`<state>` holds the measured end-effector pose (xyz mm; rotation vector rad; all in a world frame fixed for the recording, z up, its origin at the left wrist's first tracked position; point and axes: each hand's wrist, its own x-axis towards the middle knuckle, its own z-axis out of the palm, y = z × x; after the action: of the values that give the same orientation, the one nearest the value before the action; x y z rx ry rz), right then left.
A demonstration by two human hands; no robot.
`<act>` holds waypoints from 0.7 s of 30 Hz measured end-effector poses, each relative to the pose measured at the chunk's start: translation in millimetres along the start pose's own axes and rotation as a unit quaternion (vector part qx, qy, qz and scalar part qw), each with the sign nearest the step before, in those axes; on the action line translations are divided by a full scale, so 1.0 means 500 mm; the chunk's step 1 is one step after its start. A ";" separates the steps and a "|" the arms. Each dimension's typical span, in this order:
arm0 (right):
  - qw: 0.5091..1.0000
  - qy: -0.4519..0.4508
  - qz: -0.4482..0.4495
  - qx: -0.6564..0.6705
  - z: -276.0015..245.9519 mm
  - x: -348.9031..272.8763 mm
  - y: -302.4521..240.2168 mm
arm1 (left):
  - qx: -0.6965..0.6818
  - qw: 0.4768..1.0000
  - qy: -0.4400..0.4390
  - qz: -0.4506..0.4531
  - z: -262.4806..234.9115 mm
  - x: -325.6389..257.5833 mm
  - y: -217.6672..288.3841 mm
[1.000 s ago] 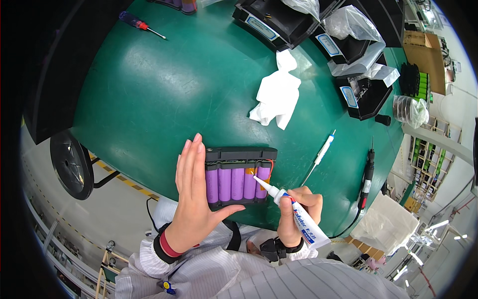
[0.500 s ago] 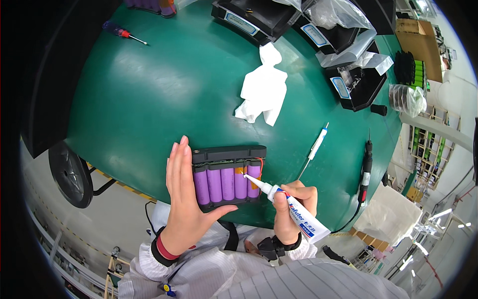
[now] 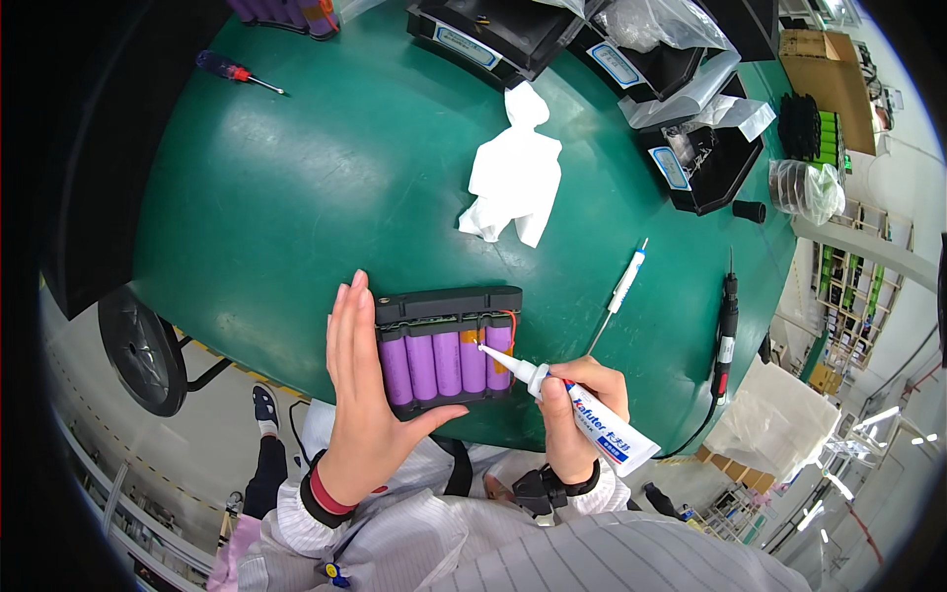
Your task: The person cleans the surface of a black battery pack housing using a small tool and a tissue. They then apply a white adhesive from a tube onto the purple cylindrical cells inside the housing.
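A battery pack of purple cylindrical cells with black end frames rests on the green table in front of me. My left hand lies along its left side, fingers stretched out and pressed to the edge, thumb spread along the near edge. In my right hand is a white glue tube, held closed and tilted. Its pointed nozzle touches or nearly touches the pack by an orange tape patch, where a small white spot shows. A thin red wire curves at the pack's right end.
Crumpled white tissue lies beyond the pack. To the right are a white pen-like tool and a black corded screwdriver. A small screwdriver lies far left. Black bins stand at the back; another purple pack sits far left.
The view has shifted slightly. The nozzle stays near the orange tape and my left hand stays on the pack. A person's leg and foot have come into view at the lower left.
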<state>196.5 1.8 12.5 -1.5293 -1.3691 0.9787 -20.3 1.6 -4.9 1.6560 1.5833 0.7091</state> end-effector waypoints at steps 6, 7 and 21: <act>0.996 0.012 0.074 0.041 -0.006 -0.002 -0.016 | 0.003 1.000 -0.001 0.005 0.003 0.002 -0.005; 0.996 0.010 0.076 0.038 -0.009 -0.002 -0.016 | 0.004 1.000 0.000 0.004 0.003 0.001 -0.005; 1.000 -0.010 -0.023 0.001 0.001 -0.004 -0.021 | 0.002 1.000 -0.002 0.003 -0.001 0.001 -0.002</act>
<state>192.1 0.4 22.3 -1.4851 -1.4110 0.9695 -21.4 2.2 -5.5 1.6640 1.5788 0.7057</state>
